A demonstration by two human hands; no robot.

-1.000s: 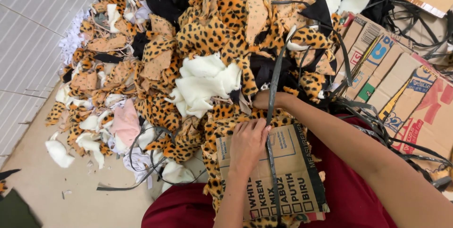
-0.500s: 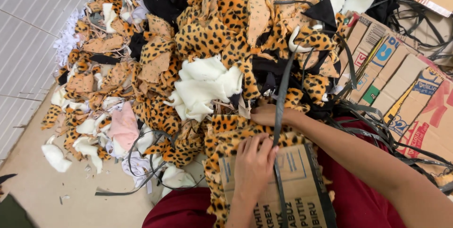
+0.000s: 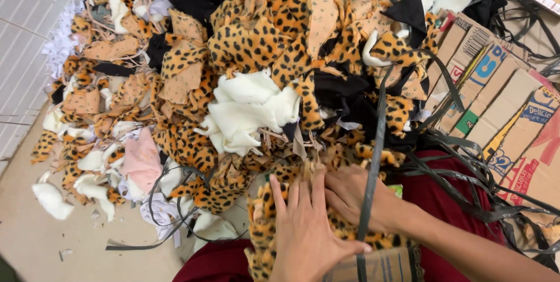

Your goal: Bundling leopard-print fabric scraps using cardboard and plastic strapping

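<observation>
2 hands: left hand (image 3: 303, 229) & right hand (image 3: 356, 197), fingers flat, gripping nothing, on 1 leopard fabric piece (image 3: 265, 223).

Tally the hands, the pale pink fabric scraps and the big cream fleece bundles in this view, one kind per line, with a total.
Hands: 2, left hand and right hand, both on leopard-print fabric
Pink fabric scrap: 1
Cream fleece bundle: 1
Total: 4

A beige floor (image 3: 35, 241) carries a heap of leopard-print scraps (image 3: 245, 48) just beyond the hands; flattened cartons (image 3: 501, 101), possibly overlapping, lie right of them.
</observation>
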